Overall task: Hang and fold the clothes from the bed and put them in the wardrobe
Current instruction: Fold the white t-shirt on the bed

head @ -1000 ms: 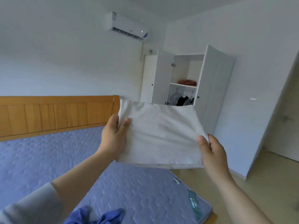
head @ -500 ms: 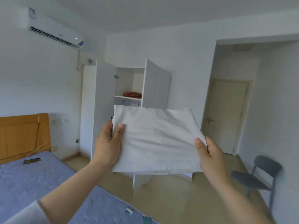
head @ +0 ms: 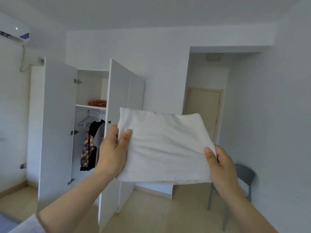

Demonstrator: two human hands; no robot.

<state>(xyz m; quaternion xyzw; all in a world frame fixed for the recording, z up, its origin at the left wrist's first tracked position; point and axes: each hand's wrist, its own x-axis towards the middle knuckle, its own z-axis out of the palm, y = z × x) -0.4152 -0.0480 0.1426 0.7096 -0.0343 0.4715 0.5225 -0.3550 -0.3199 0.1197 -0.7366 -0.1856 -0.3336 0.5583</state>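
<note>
A folded white garment (head: 165,147) is held flat in front of me at chest height. My left hand (head: 112,148) grips its left edge, thumb on top. My right hand (head: 220,163) grips its right edge the same way. Beyond it to the left stands the white wardrobe (head: 57,125) with both doors swung open. A folded orange garment (head: 97,103) lies on its upper shelf. Below the shelf, a black and patterned garment (head: 90,145) and a grey one hang from the rail beside empty hangers (head: 85,121).
A grey chair (head: 244,179) stands on the floor at the right, by the wall. A closed beige door (head: 203,113) is in the alcove behind. The open right wardrobe door (head: 117,101) juts toward me. An air conditioner (head: 15,33) hangs top left.
My view has swung right, from the bed to the wardrobe, which is now nearer and its hanging clothes show. Both hands keep the same hold on the white garment.
</note>
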